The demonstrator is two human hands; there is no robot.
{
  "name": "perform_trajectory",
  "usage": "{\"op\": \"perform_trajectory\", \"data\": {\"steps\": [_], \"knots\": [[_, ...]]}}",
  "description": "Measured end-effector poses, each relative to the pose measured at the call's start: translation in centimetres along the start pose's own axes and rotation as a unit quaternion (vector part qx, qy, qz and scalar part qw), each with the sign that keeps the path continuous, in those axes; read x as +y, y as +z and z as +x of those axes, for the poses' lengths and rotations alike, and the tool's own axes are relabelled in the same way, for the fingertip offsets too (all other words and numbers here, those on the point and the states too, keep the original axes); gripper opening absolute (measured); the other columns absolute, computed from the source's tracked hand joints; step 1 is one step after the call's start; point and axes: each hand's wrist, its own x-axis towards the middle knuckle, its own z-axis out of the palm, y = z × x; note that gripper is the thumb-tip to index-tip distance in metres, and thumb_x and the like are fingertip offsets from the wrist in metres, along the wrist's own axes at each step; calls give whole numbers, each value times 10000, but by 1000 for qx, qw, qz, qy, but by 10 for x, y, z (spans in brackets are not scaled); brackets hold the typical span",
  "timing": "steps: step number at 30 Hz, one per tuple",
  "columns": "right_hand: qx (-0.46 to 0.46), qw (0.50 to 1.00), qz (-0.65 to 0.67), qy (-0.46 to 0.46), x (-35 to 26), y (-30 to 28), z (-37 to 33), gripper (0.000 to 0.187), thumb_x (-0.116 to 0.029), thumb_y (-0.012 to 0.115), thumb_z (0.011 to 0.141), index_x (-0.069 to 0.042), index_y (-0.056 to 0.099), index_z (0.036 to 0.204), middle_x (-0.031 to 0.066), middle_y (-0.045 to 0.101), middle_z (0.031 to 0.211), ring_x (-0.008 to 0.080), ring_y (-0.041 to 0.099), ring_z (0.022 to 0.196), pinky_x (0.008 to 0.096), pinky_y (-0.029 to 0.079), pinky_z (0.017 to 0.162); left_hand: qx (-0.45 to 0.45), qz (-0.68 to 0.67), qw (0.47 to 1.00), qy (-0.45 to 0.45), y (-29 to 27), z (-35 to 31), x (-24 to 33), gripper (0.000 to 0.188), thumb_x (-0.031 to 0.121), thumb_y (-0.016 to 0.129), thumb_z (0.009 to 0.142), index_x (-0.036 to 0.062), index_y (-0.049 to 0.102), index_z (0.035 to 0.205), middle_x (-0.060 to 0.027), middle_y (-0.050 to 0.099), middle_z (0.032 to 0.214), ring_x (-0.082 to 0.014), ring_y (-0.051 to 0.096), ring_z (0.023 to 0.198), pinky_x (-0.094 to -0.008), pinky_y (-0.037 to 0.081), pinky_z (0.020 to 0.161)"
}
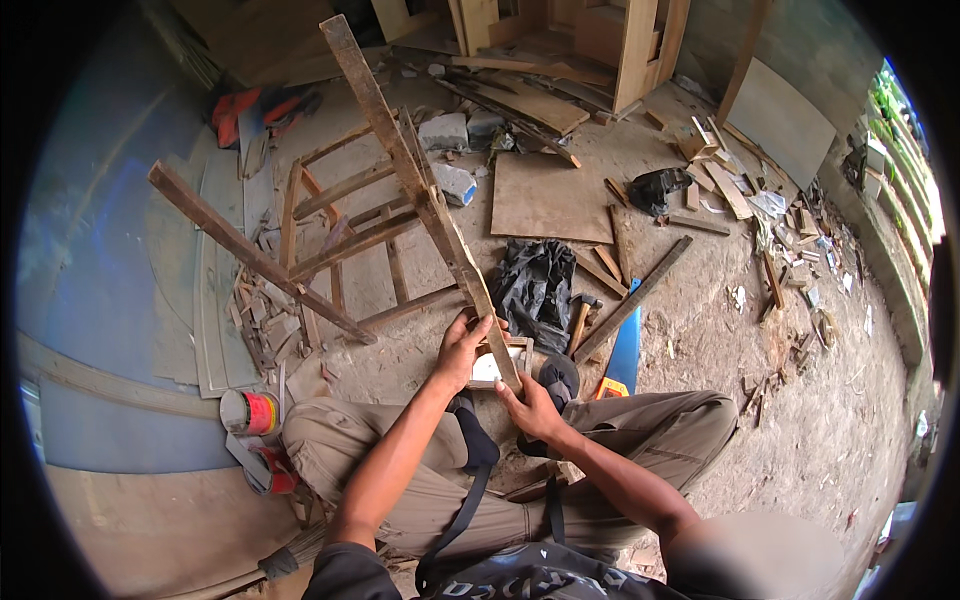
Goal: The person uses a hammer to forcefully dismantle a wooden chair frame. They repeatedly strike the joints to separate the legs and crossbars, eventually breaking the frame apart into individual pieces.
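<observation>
A long wooden bar point(448, 232) slants from the upper middle down to my lap, and it looks joined to a wooden frame of legs and crosspieces point(365, 238) on the floor. My left hand point(464, 346) is closed around the bar near its lower end. Just below, my right hand point(530, 408) grips the tip, thumb on top. Under the bar, between my hands, sits a small wooden-rimmed box point(487, 368) with something white inside; the bar partly hides it.
A handsaw with a blue blade point(625, 345), a hammer point(580, 322) and a loose wooden bar point(640, 295) lie right of my feet. A black plastic bag point(535, 290) and plywood sheet point(552, 198) are ahead. Cans point(250, 412) stand left; wood scraps point(790, 250) litter the right.
</observation>
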Motion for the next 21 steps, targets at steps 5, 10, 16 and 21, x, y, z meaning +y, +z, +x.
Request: {"op": "perform_trajectory", "data": {"steps": [5, 10, 16, 21], "knots": [[-6, 1000, 7, 24, -1, -9, 3, 376, -343, 578, 942, 18, 544, 1045, 4, 529, 642, 62, 458, 552, 266, 378, 479, -24, 35, 999, 18, -4, 0, -2, 295, 186, 602, 925, 56, 487, 1163, -125, 629, 1068, -196, 636, 954, -358, 542, 827], [2, 1000, -15, -7, -4, -10, 2, 452, -389, 607, 911, 22, 513, 1072, 65, 557, 634, 126, 527, 554, 312, 418, 509, 4, 45, 999, 28, -4, 3, -5, 297, 143, 642, 897, 12, 501, 1124, -115, 640, 1030, -159, 633, 911, -305, 536, 803], [-52, 997, -57, 22, -27, -20, -1, 517, -414, 628, 885, 32, 466, 1090, 200, 593, 682, 297, 622, 621, 412, 464, 594, 46, 107, 991, 69, -16, 9, -15, 319, 142, 687, 867, 5, 506, 1092, -85, 630, 984, -124, 623, 869, -276, 523, 781], [-9, 995, -76, -63, -6, -13, 2, 472, -389, 617, 898, 29, 469, 1057, 226, 586, 689, 351, 619, 641, 439, 460, 607, 60, 177, 978, 89, -12, 12, -2, 350, 130, 704, 851, 4, 500, 1107, -70, 625, 963, -99, 606, 859, -260, 503, 777]]}}
